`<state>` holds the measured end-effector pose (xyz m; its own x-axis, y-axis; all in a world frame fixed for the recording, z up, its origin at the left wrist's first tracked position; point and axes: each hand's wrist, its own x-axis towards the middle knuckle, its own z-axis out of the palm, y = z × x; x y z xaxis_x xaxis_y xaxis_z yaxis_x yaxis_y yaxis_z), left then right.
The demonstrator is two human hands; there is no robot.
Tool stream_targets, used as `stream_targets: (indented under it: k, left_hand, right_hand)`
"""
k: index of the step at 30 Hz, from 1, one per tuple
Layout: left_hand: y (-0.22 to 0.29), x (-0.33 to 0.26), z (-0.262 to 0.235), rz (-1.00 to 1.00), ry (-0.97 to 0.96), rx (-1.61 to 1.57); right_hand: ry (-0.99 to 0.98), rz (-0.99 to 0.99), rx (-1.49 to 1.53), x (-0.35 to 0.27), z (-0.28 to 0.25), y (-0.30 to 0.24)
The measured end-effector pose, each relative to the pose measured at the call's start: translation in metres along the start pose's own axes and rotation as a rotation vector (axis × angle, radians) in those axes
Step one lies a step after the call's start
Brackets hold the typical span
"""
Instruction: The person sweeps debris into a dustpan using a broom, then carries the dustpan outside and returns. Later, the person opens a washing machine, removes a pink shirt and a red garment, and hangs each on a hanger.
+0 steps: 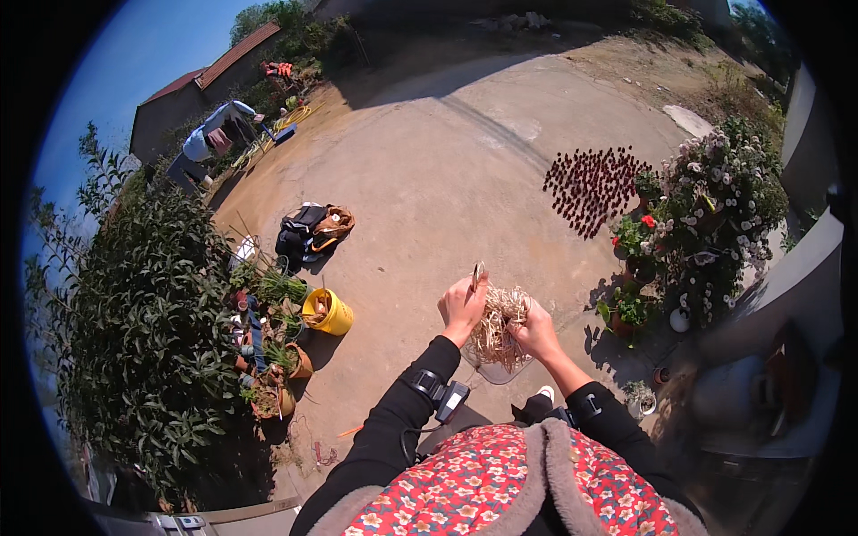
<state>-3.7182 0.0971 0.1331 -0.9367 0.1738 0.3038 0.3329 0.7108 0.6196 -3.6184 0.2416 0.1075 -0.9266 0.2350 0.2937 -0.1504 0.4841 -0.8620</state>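
2 hands hold a pale tangle of dry roots [500,326] in the air in front of the person, above a concrete yard [447,161]. The left hand [462,306] is closed on the tangle's left side with a thin stalk [477,275] sticking up from its fingers; the right hand [534,329] is closed on the right side. A yellow bucket [328,312] stands to the left beside potted plants [273,353], and flowering pots [706,214] stand to the right.
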Motion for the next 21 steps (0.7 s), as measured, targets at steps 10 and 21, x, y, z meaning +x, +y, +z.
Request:
stream_targets:
  k: [10,21]
  left_hand:
    - [0.054,0.083,0.070,-0.069,0.061,-0.121]
    - [0.067,0.189,0.165,-0.082,-0.078,-0.827]
  right_hand:
    - [0.036,0.078,0.083,0.109,-0.072,0.065]
    - [0.178,0.014,0.149,0.206,-0.108,0.129]
